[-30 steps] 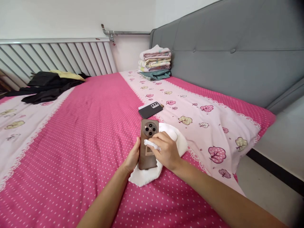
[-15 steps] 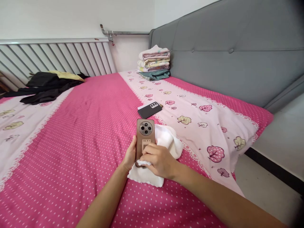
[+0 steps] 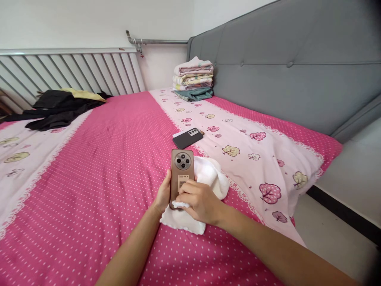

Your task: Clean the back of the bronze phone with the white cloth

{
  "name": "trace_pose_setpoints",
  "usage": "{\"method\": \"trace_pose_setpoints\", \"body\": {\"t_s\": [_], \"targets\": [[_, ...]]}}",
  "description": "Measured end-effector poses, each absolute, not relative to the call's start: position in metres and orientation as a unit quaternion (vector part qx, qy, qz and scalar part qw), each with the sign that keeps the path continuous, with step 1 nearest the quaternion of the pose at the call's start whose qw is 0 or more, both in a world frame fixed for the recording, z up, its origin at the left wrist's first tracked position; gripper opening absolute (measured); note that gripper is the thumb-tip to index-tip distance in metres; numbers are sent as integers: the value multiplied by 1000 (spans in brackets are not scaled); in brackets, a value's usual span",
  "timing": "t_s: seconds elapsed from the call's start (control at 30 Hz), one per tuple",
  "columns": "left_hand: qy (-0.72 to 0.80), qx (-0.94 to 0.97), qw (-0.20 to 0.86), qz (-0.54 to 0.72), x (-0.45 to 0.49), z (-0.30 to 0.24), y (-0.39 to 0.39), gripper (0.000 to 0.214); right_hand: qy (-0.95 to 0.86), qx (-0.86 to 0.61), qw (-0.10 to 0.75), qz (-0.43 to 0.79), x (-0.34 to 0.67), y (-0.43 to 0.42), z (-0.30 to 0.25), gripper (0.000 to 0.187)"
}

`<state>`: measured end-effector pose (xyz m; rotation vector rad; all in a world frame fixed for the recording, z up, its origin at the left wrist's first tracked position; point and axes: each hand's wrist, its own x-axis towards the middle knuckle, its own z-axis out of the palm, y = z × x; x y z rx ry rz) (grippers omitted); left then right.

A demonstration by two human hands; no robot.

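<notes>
A brown smartphone (image 3: 175, 183) is held tilted up, its back with a round camera ring and a pale label facing me. My left hand (image 3: 163, 194) grips it along the left edge, with the thumb up the side; its other fingers are hidden behind the phone. Bunched in the curled fingers of my right hand (image 3: 201, 200) is part of a white cloth (image 3: 212, 174), pressed against the lower back of the phone. The rest of the cloth spreads under and to the right of the phone. Just beyond lies a black phone (image 3: 188, 139), camera side up.
All this is on a bed with a pink dotted and tree-print sheet (image 3: 119, 159). Folded bedding (image 3: 194, 77) is stacked by the grey headboard (image 3: 282, 71). Dark clothes (image 3: 59, 109) lie at the far left near a white radiator (image 3: 74, 73). The bed's edge drops off at the right.
</notes>
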<state>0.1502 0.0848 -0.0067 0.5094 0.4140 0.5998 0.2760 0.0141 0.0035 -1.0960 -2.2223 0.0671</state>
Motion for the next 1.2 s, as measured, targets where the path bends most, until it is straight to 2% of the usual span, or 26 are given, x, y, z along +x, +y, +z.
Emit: {"method": "trace_pose_setpoints", "body": {"t_s": [1.2], "targets": [[211,264,895,291,149,-15,92,70,-850,-421,316,32,278,15,0,9]]}}
